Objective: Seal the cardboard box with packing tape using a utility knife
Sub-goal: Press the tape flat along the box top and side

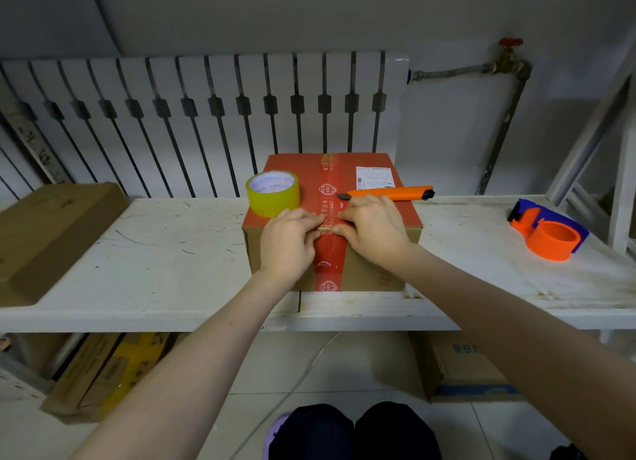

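Two hands: both press on the front top edge of the cardboard box (pixel 371 273), one on each side of the red tape strip (pixel 326 263).
Left hand (pixel 287 242): fingers curled, tips pinching a bit of clear tape at the strip.
Right hand (pixel 373 230): fingers bent, tips on the same bit of tape.
Box: sits on the white table (pixel 155 263).
Tape roll (pixel 272 193): yellow, standing on the box top, left of the strip.
Utility knife (pixel 390 193): orange, lying on the box top behind the right hand.
Tape holder (pixel 547 230): orange and blue, far right on the table.
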Demonstrator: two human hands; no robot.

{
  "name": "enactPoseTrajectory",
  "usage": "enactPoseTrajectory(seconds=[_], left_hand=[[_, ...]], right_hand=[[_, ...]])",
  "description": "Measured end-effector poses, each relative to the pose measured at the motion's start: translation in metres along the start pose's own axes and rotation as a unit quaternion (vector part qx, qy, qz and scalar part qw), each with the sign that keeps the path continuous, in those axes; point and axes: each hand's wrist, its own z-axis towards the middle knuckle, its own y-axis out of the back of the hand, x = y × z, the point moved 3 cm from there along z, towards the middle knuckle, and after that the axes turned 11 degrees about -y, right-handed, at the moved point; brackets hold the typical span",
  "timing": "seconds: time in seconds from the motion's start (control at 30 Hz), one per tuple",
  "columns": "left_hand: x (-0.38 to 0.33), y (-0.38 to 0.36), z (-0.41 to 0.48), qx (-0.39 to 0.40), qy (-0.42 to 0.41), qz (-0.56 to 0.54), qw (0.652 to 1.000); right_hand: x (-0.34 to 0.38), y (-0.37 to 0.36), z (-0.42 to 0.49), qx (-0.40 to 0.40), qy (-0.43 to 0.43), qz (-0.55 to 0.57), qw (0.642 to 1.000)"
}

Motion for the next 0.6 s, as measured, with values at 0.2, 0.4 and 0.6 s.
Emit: enactPoseTrajectory(seconds=[0.2, 0.4, 0.6], left_hand=[[0.004, 0.014, 0.009, 0.018, 0.005, -0.052, 0.998], [0.019, 0.042, 0.034, 0.032, 0.112, 0.097, 0.988], [0.018, 0.049, 0.034, 0.112, 0.18, 0.098, 0.972]], right_hand=[[0.0, 0.002, -0.001, 0.025, -0.009, 0.017, 1.0], [-0.007, 0.005, -0.006, 0.081, 0.003, 0.009, 0.997], [-0.011, 0.002, -0.017, 0.108, 0.013, -0.015, 0.994]])
